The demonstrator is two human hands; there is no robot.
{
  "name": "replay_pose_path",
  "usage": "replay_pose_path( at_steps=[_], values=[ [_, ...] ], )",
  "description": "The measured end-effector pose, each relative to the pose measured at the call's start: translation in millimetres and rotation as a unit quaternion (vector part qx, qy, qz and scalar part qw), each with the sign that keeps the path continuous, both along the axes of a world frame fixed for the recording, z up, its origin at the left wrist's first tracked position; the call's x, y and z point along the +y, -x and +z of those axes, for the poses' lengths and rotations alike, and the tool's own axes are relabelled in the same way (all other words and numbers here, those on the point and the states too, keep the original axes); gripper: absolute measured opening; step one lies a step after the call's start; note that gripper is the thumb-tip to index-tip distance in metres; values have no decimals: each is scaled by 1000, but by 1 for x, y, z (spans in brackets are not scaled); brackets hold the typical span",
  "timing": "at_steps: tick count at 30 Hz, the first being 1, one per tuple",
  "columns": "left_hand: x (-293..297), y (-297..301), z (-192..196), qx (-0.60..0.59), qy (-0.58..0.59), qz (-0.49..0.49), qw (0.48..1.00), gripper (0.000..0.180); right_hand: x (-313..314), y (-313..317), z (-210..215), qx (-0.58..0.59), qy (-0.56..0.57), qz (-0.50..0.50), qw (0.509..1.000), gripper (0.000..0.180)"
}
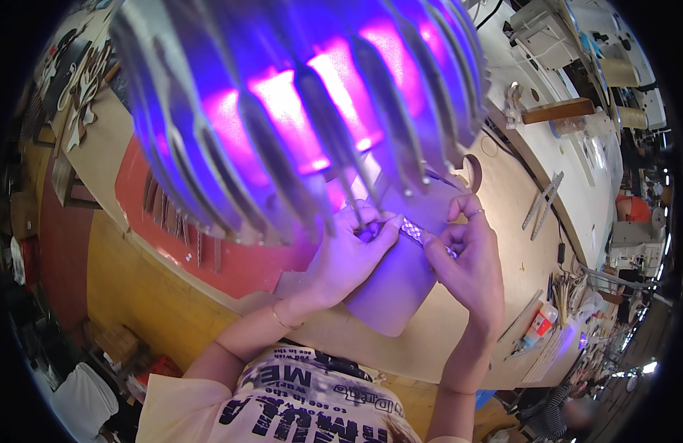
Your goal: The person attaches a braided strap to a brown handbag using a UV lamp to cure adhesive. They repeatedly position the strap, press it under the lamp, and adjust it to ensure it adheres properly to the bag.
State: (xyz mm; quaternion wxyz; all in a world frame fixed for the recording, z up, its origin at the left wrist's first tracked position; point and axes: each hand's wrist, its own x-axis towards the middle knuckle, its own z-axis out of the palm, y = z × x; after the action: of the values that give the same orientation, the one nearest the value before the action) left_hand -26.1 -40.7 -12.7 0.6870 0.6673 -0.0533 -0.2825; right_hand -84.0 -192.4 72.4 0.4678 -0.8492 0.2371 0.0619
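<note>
A narrow patterned strip point(411, 229), shiny and covered in small diamond shapes, stretches between my two hands under purple-pink light. My left hand point(341, 258) pinches its left end, thumb and fingers pressed together. The right end lies between the thumb and fingers of my right hand point(467, 262), whose index finger is curled up above. Below the strip lies a flat tan sheet point(397, 303) on the worktable. A large ribbed metal lamp point(297, 111), glowing purple and pink, hangs over the hands and hides part of the left fingertips.
On the left of the table is a red mat point(230, 262) with several metal tools along it. To the right lie crossed metal rulers point(542, 207), a wooden block point(555, 111) and a red-labelled bottle point(541, 325). Thread spools point(620, 72) stand at the far right.
</note>
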Motion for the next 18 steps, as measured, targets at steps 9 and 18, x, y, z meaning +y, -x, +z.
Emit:
replay_pose_path(
  at_steps=[9,18],
  values=[
    [18,8,12,-373,-25,-149,915,40,-2,-2,1,-58,38,20,997,29],
    [19,11,8,-381,-36,-202,901,48,-25,46,23,74,114,-31,990,31]
  ],
)
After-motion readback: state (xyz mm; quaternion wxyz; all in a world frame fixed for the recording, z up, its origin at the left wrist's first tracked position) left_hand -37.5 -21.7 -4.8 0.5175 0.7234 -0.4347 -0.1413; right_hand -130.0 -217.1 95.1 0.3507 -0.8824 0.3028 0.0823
